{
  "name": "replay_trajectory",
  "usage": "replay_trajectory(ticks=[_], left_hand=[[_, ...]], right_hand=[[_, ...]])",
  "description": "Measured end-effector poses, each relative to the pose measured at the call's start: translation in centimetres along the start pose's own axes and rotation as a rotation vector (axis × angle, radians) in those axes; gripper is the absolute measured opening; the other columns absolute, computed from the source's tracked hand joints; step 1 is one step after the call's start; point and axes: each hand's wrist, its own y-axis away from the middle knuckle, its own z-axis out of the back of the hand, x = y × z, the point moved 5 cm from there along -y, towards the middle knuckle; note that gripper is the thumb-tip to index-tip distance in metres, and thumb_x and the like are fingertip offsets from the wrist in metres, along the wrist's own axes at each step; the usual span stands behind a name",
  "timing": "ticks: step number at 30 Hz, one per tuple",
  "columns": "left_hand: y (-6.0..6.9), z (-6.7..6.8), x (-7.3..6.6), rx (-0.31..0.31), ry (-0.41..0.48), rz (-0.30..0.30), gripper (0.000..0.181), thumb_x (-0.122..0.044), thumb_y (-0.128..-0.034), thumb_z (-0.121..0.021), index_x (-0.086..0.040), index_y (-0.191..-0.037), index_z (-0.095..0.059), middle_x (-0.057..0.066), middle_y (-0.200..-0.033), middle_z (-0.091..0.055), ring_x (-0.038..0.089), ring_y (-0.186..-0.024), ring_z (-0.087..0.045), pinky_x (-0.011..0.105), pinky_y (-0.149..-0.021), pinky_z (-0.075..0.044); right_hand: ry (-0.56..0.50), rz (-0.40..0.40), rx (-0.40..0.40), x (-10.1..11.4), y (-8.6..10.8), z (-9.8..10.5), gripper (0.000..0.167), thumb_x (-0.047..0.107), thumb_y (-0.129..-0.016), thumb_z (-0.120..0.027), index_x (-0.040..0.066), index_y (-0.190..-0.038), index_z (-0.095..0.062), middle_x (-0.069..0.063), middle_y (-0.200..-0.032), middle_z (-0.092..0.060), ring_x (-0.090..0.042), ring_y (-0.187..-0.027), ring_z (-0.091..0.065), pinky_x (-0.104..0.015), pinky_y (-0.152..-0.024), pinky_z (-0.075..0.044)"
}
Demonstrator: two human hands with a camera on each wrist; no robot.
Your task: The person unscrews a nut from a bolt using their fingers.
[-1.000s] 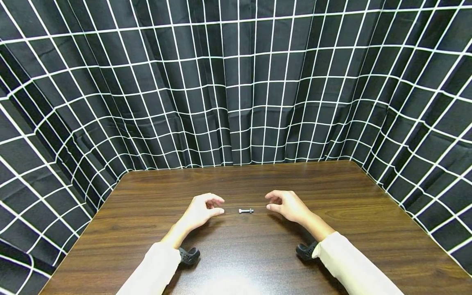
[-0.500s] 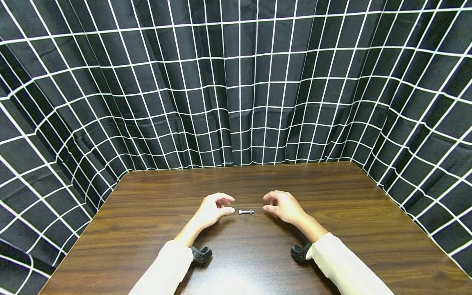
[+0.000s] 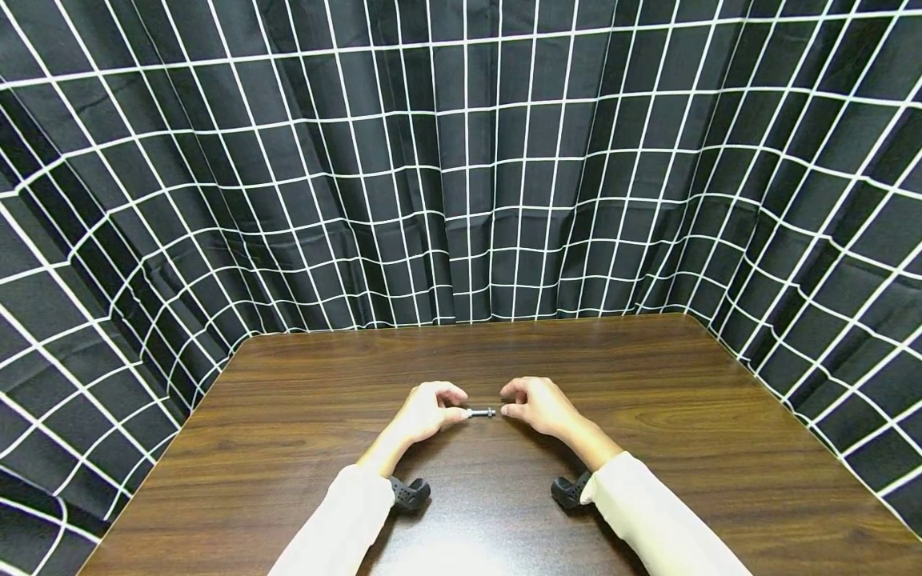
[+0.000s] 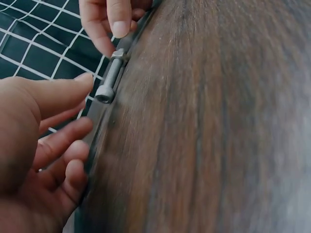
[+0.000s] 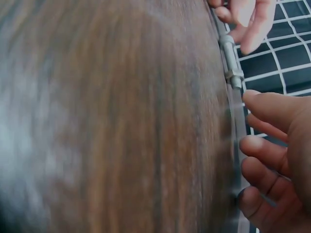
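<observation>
A small metal bolt [image 3: 481, 413] lies on its side on the brown table, its head to the left and a nut [image 5: 234, 75] threaded near its right end. My left hand [image 3: 430, 410] is by the head, thumb and fingers spread apart around that end without gripping it. Close to the nut end is my right hand [image 3: 536, 406], its thumb and fingers also parted with nothing between them. In the left wrist view the bolt's socket head [image 4: 104, 93] sits just beyond the left thumb tip [image 4: 84, 80].
The wood-grain table [image 3: 324, 360] stretches around both hands. A black curtain with a white grid [image 3: 461, 200] stands behind it and along both sides. Black straps with mounts [image 3: 410, 494] are on both wrists, below white sleeves [image 3: 346, 512].
Both hands have moved inward toward the bolt, the left hand travelling farther to the right than the right hand has to the left. The bolt lies in the same place.
</observation>
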Motion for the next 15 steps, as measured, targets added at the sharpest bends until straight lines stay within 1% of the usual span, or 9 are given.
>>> replay_trajectory(ticks=[2,6,9,12,15], left_hand=[[-0.2,-0.1,-0.2,-0.007,-0.041,0.011,0.022,-0.02,-0.0756,-0.08,-0.011,-0.095,-0.074,-0.006,-0.081,-0.066,0.008,-0.066,-0.054,0.028,-0.06,-0.044],[-0.3,-0.3,-0.4,-0.016,-0.134,0.071,0.018,-0.026,-0.0756,-0.08,-0.017,-0.091,-0.075,-0.009,-0.081,-0.065,0.011,-0.077,-0.058,0.032,-0.07,-0.044],[-0.2,-0.4,-0.7,-0.017,-0.182,0.101,0.016,-0.028,-0.0753,-0.081,-0.02,-0.088,-0.076,-0.009,-0.083,-0.064,0.014,-0.082,-0.06,0.035,-0.073,-0.045],[-0.1,-0.5,-0.9,-0.025,-0.224,0.107,0.012,-0.028,-0.0746,-0.081,-0.022,-0.085,-0.076,-0.009,-0.084,-0.063,0.016,-0.084,-0.061,0.036,-0.072,-0.045],[-0.1,-0.5,-1.3,-0.037,-0.254,0.1,0.01,-0.027,-0.074,-0.081,-0.022,-0.081,-0.077,-0.009,-0.084,-0.063,0.017,-0.084,-0.061,0.036,-0.07,-0.046]], right_hand=[[0.004,0.012,0.01,0.2,-0.1,-0.2,0.023,0.017,-0.08,-0.078,0.008,-0.1,-0.071,0.008,-0.068,-0.054,-0.007,-0.061,-0.048,-0.027,-0.054,-0.04],[0.021,0.023,0.033,0.7,-0.2,-0.5,0.02,0.016,-0.08,-0.078,0.009,-0.098,-0.072,0.009,-0.068,-0.054,-0.007,-0.061,-0.048,-0.027,-0.056,-0.04],[0.033,0.017,0.042,1.2,-0.2,-0.5,0.017,0.015,-0.079,-0.078,0.01,-0.094,-0.072,0.01,-0.066,-0.053,-0.008,-0.061,-0.047,-0.028,-0.055,-0.039],[0.044,0.005,0.043,1.5,-0.4,-0.6,0.013,0.013,-0.078,-0.078,0.011,-0.089,-0.073,0.009,-0.065,-0.054,-0.008,-0.06,-0.047,-0.029,-0.054,-0.039],[0.053,-0.016,0.049,1.8,-0.6,-0.8,0.01,0.013,-0.077,-0.078,0.013,-0.085,-0.072,0.009,-0.065,-0.055,-0.008,-0.06,-0.049,-0.03,-0.055,-0.04]])
